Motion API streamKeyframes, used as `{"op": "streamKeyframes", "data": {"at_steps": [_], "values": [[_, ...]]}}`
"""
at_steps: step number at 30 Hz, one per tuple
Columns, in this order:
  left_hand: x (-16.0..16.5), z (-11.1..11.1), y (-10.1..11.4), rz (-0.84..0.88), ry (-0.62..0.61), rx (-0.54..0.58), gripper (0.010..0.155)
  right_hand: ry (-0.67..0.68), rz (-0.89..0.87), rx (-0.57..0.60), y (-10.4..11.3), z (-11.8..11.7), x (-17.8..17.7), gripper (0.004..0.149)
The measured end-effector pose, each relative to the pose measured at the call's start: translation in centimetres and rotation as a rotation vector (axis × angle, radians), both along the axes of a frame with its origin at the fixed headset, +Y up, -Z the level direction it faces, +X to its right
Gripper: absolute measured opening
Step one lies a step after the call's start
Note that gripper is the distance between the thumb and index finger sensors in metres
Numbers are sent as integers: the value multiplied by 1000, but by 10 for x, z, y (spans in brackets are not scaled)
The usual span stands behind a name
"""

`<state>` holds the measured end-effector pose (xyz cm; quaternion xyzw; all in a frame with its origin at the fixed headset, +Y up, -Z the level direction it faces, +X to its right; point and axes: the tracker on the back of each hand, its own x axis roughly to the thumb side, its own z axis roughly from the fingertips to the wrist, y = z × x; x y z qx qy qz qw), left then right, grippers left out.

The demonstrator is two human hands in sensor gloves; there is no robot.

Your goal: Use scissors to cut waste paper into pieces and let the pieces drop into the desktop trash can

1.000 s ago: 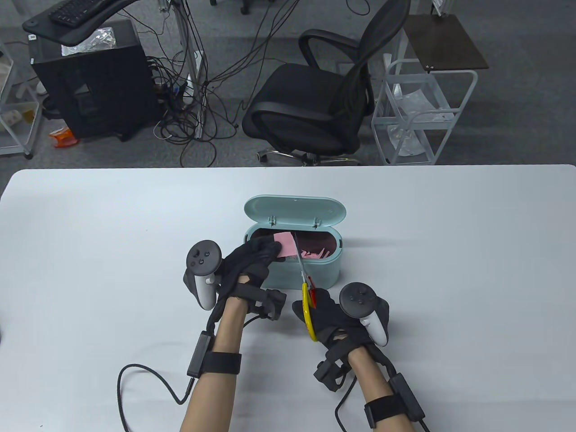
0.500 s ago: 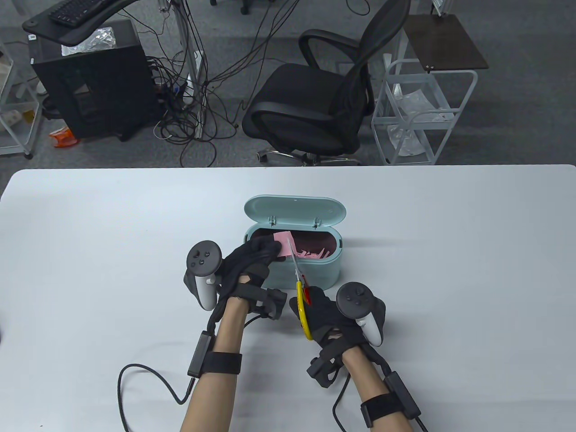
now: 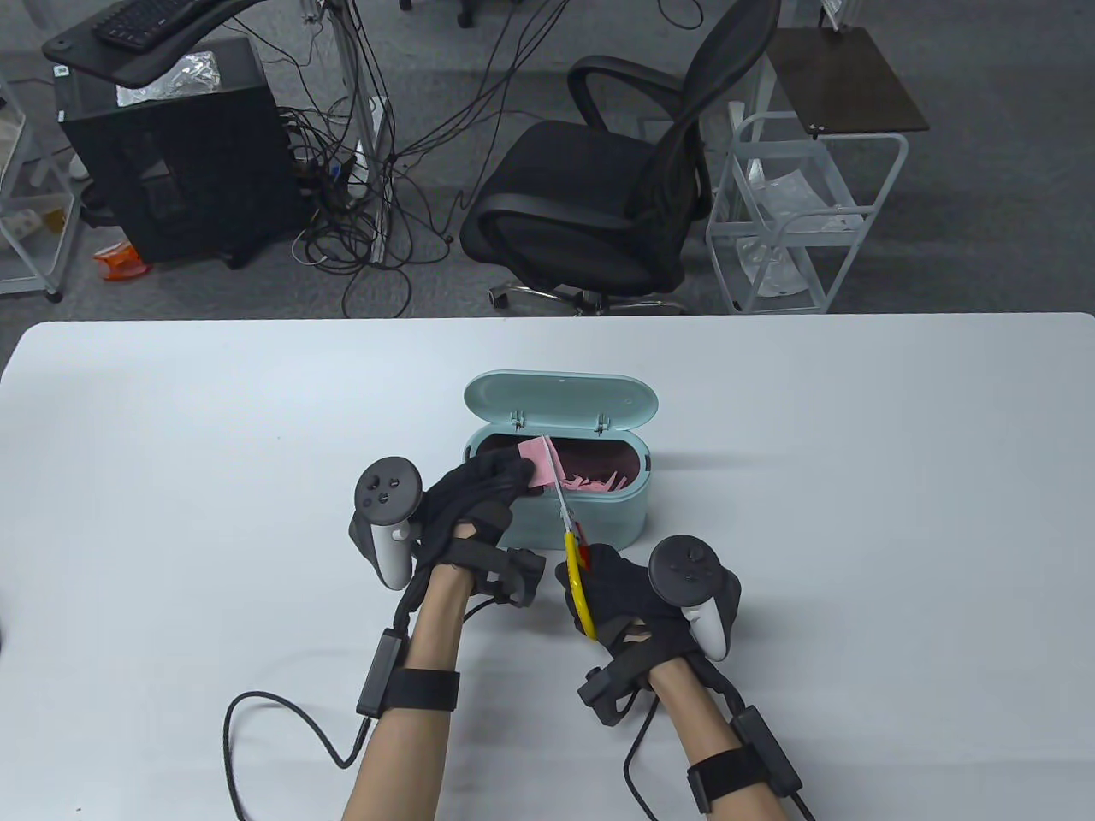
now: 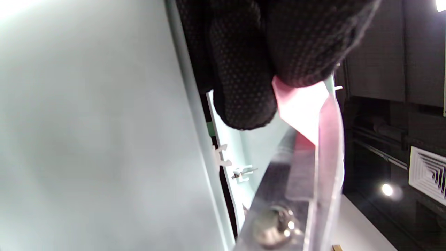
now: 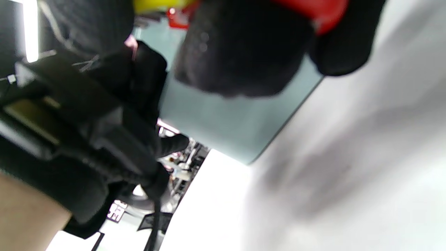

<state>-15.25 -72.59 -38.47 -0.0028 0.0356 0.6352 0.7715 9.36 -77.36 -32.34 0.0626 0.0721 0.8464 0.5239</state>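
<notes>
While the left hand [image 3: 475,496] pinches the pink waste paper [image 3: 539,462] over the left end of the open desktop trash can [image 3: 599,522] at mid-bench, the right hand [image 3: 629,599] grips the yellow-and-red scissors [image 3: 569,522], blades reaching into the sheet's right edge. A good cut, I judge, keeps the paper taut and wholly above the opening, takes narrow strips, and keeps blades clear of the pinching fingertips [image 4: 244,101]. Pink scraps [image 3: 599,481] already lie inside. No brand, label or writing is legible.
</notes>
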Motion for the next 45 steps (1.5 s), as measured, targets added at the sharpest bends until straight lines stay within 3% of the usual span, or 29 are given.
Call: {"op": "streamKeyframes", "data": {"at_steps": [5,8,17,23,26,32,37,41,45], "values": [[0,-1,1,-16,-25,5,39,2,-14,-16,0,0,3,62],[0,-1,2,-49,-14,14,39,88,15,-74,2,1,1,70],[0,-2,3,-76,-41,7,39,67,13,-68,7,-3,-3,70],[1,-2,3,-90,-38,8,39,40,-7,-69,7,-2,-5,69],[1,-2,3,-89,-36,6,39,-58,-32,13,12,-3,-5,61],[1,-1,2,-59,-15,-3,39,-96,-82,-15,10,-2,5,61],[2,-1,1,-23,-4,-12,39,70,73,-109,5,2,5,78],[1,0,1,-2,-3,-18,39,126,139,-135,1,5,3,80],[1,0,1,8,2,-20,39,124,162,-88,1,6,-2,79]]}}
